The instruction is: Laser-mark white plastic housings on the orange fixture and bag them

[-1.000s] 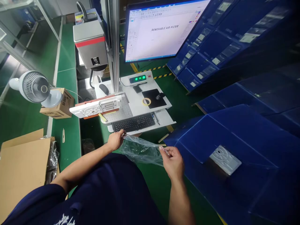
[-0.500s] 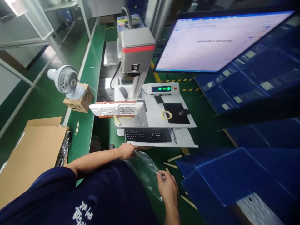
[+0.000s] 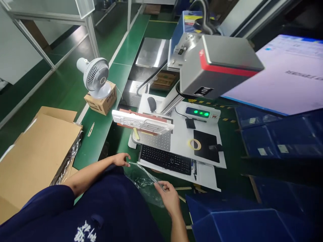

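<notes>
A clear plastic bag (image 3: 147, 188) hangs in front of my body, above the floor. My right hand (image 3: 168, 195) pinches its open edge between thumb and fingers. At the other end of that edge is my left hand (image 3: 121, 159), with thumb and fingers apart close to the bag's corner; it does not appear to grip the bag. Ahead of my hands, a long white moulded part (image 3: 143, 123) with grilles lies on a reddish-brown support (image 3: 122, 125) at the near left of the machine's white table (image 3: 174, 131).
Over the table hangs a grey machine head (image 3: 219, 64) with a red band. A black keyboard (image 3: 165, 158) sits on a lower shelf. At left are a fan (image 3: 97, 77) on a small box and a large cardboard box (image 3: 40, 161). Blue bins (image 3: 242, 225) stand at right.
My view has turned and moved closer to the machine. My left hand's fingers have spread from their pinch on the bag's edge; my right hand still holds it.
</notes>
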The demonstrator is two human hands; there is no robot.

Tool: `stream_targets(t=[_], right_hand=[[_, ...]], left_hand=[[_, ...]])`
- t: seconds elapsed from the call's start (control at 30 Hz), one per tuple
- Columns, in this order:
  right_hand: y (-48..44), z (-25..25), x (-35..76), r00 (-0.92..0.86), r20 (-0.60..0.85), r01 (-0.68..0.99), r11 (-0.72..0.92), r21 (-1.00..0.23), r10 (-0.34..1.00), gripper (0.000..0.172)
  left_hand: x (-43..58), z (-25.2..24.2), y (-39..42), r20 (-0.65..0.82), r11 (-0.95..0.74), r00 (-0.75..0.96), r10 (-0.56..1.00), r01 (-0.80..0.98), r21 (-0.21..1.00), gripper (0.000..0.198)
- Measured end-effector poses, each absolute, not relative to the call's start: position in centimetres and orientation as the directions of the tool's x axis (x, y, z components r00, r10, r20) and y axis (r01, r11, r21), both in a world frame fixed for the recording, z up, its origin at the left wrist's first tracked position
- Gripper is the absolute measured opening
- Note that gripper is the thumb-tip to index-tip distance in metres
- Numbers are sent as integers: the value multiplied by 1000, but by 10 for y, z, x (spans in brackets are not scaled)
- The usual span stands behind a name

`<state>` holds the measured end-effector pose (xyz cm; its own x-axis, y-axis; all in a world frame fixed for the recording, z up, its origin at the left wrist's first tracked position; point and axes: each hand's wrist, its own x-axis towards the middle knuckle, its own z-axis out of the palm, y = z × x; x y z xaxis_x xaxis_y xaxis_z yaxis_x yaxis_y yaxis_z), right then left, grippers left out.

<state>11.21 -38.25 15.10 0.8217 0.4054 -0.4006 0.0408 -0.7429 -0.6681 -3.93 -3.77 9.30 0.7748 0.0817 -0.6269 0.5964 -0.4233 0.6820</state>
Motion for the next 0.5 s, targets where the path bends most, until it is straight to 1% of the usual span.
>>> stream_targets(t=[0.03, 0.07, 0.13, 0.17, 0.2, 0.23, 0.3, 0.4, 0.43, 0.5], right_hand=[[-369, 151, 122, 822, -400, 44, -744, -666, 406, 66], [-355, 149, 134, 829, -402, 41, -759, -650, 389, 69], [-329, 144, 160, 858, -401, 12, -795, -607, 319, 75], [-315, 140, 174, 877, -392, -14, -800, -600, 279, 78], [-302, 135, 189, 894, -376, -39, -794, -607, 244, 81], [-289, 130, 204, 908, -357, -57, -782, -621, 218, 84], [-263, 119, 234, 926, -329, -72, -768, -637, 186, 91], [-227, 105, 276, 939, -308, -72, -793, -605, 150, 98], [-216, 101, 288, 943, -302, -74, -802, -593, 137, 100], [-197, 95, 309, 951, -288, -74, -820, -568, 114, 102]], left_hand=[[-42, 87, -27, -622, -305, 770, 143, 632, 712, 65], [-44, 81, -14, -615, -161, 752, 237, 655, 738, 69], [-44, 71, 16, -591, 124, 643, 487, 619, 776, 76], [-42, 67, 33, -568, 217, 558, 606, 571, 792, 79], [-40, 64, 51, -530, 255, 475, 703, 527, 811, 83], [-37, 63, 69, -481, 260, 405, 777, 490, 832, 88], [-29, 62, 105, -374, 220, 323, 870, 423, 879, 100], [-16, 65, 149, -237, 106, 338, 911, 365, 925, 113], [-11, 66, 160, -197, 56, 366, 909, 362, 931, 112], [0, 67, 176, -123, -56, 431, 894, 379, 924, 102]])
